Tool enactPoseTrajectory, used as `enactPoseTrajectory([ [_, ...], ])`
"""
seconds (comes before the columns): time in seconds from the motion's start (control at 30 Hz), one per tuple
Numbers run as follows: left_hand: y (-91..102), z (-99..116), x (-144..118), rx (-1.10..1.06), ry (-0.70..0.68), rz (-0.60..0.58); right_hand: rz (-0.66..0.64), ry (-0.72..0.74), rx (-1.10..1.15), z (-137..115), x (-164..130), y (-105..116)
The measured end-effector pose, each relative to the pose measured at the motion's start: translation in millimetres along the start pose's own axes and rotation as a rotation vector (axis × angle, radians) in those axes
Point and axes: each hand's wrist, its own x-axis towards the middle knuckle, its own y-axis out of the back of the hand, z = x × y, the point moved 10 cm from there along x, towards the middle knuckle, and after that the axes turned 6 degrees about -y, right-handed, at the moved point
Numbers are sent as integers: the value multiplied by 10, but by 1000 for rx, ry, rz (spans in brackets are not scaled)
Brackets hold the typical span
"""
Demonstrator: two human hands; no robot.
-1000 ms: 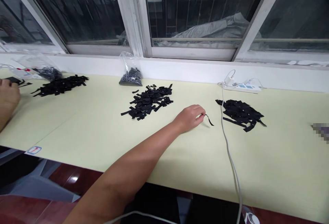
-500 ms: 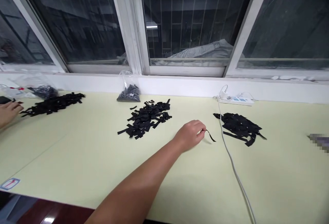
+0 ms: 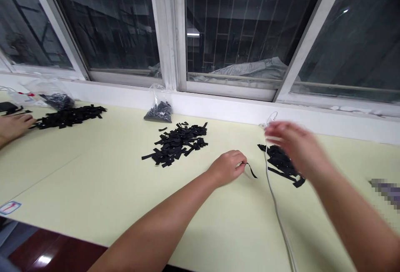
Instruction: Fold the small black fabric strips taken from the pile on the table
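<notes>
Starting far left: another person's hand rests flat on the pale yellow table, fingertips at the end of a long pile of black strips. Behind that pile, a clear bag of dark parts by the wall. Small sticker on the table's near left edge. Further right, a second clear bag of dark pieces stands against the white sill, and just in front of it a middle heap of black strips.

Left hand, centre of table, fingers clenched on one end of a single black strip; the strip's free end trails right, lying on or just off the table, close to a white cable. The strip is between the middle heap and the right heap, apart from both.

Right hand is blurred, raised over the right heap of black strips, fingers spread and loose, grasping nothing. The cable runs from the sill down past this heap to the near edge. Pixelated patch at far right.
</notes>
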Motion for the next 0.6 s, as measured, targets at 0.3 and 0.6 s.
enactPoseTrajectory([
  [0.3,-8,-46,32,-49,36,-32,-281,-142,-224,1000,-145,-613],
  [0.6,12,-58,44,-53,43,-29,-357,-161,-240,872,-155,-574],
])
